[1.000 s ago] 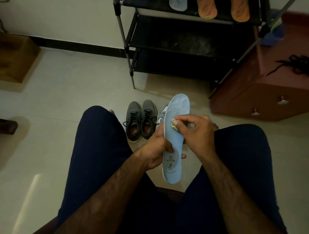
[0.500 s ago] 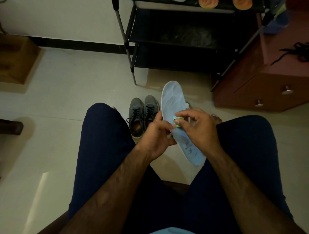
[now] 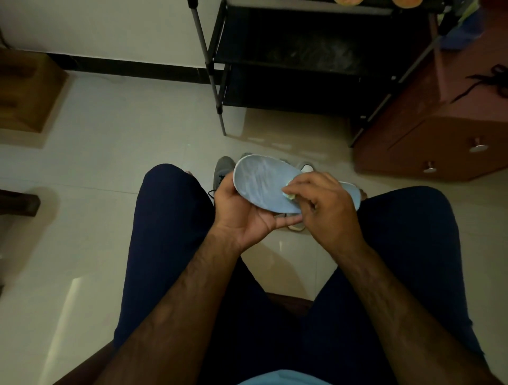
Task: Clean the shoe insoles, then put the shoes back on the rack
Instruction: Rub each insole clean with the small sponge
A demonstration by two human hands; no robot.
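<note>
Two orange insoles (image 3: 347, 1) atop the black rack (image 3: 217, 55)

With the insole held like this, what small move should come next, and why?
Probably wipe the pad toward the toe end of the insole: the right hand pinches the pad at mid-insole, the toe stretch lies uncovered, and the left hand holds the insole from beneath.

A home room: black shoe rack (image 3: 302, 57) by a white wall (image 3: 110, 27), tiled floor (image 3: 123, 154), reddish drawer cabinet (image 3: 439, 132).
</note>
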